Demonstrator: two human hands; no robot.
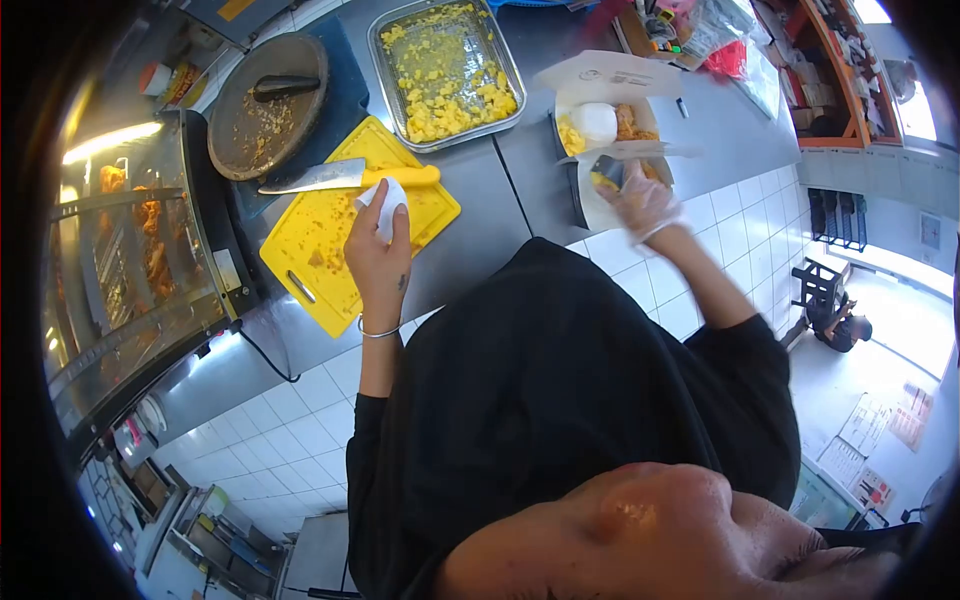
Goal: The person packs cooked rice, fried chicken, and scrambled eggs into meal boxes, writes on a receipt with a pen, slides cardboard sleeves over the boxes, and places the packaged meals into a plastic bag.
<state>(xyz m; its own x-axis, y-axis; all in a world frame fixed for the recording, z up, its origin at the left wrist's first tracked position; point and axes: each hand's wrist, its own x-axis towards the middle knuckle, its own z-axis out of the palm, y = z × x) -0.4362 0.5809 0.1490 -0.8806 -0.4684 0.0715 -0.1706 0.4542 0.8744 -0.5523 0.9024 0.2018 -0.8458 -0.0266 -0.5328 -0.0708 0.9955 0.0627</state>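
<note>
My left hand (378, 250) is closed around a crumpled white tissue or cloth (383, 210), above a yellow cutting board (410, 225) strewn with crumbs. Across that board lies a large knife with a yellow handle (405, 177), its blade pointing left. My right hand (650, 208), in a clear plastic glove, is at a takeaway box (597, 208) on the counter's near edge; its fingers are curled and a little blurred. Beside them shows a dark grey piece (607, 170) that I cannot identify. Just behind, an open takeaway box holds white rice (596, 124), fried chicken (632, 122) and yellow food (570, 137).
A metal tray (380, 75) with yellow crumbly food stands at the back. To its left, a round board (225, 125) carries a dark-handled tool (285, 87). A lit display case (130, 260) borders the left side. Plastic bags (735, 60) lie back right; a person (840, 328) sits far right.
</note>
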